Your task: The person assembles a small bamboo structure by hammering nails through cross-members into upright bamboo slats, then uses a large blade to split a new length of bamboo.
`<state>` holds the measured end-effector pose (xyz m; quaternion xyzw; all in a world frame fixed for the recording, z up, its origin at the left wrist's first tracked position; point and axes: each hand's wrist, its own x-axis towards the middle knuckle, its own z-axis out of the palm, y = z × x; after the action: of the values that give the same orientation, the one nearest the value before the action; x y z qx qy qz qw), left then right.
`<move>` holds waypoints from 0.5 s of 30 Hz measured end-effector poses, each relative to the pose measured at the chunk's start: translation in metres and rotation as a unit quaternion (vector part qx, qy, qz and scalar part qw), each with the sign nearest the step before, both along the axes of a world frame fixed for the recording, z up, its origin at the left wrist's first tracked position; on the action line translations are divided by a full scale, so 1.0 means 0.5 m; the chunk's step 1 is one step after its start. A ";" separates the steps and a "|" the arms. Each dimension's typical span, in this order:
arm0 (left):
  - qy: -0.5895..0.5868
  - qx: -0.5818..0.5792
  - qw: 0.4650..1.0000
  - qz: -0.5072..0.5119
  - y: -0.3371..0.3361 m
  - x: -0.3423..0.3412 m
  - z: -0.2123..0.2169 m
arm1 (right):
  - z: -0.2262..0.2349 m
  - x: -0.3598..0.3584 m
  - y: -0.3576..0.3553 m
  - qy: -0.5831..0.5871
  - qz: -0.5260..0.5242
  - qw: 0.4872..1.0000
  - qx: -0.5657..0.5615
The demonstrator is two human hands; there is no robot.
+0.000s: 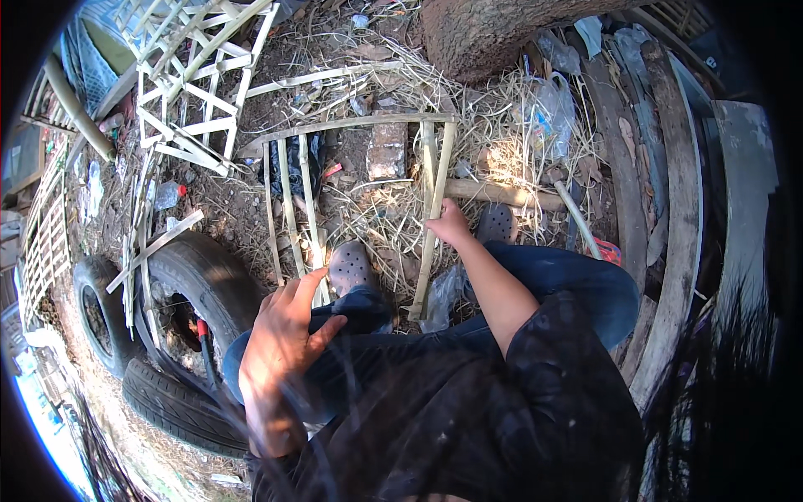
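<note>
A frame of split bamboo (360,124) lies on the ground in front of me, with a long crosspiece at its far end and several slats running toward me. My right hand (452,224) is closed round a bamboo slat (441,171) on the frame's right side. Another slat lies close beside that one. Above my left knee, my left hand (288,330) has its thumb and fingers apart and holds nothing. Its fingertips come near the lower ends of the left slats (288,197); I cannot tell whether they touch.
A brick (386,152) lies by the crosspiece, and a round log (506,194) lies right of the frame. Old tyres (205,276) and a red-handled tool (202,328) are at my left. Bamboo lattices (196,84) stand far left. A tree trunk (481,38) rises ahead; planks (682,226) border the right.
</note>
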<state>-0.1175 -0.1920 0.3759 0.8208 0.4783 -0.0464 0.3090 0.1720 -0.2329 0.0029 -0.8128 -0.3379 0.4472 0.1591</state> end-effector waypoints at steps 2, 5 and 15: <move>-0.013 0.004 1.000 0.007 0.003 -0.007 0.013 | 0.032 -0.028 0.025 0.008 -0.002 1.000 0.003; -0.013 -0.016 1.000 0.013 0.004 0.008 0.001 | 0.032 -0.014 0.006 -0.017 -0.020 1.000 0.011; -0.014 -0.033 0.999 0.030 0.001 -0.006 -0.005 | 0.042 -0.013 0.012 0.006 0.015 0.997 0.077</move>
<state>-0.1205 -0.1916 0.3733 0.7959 0.4969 -0.0409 0.3435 0.1652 -0.2271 0.0241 -0.7900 -0.3826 0.4271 0.2169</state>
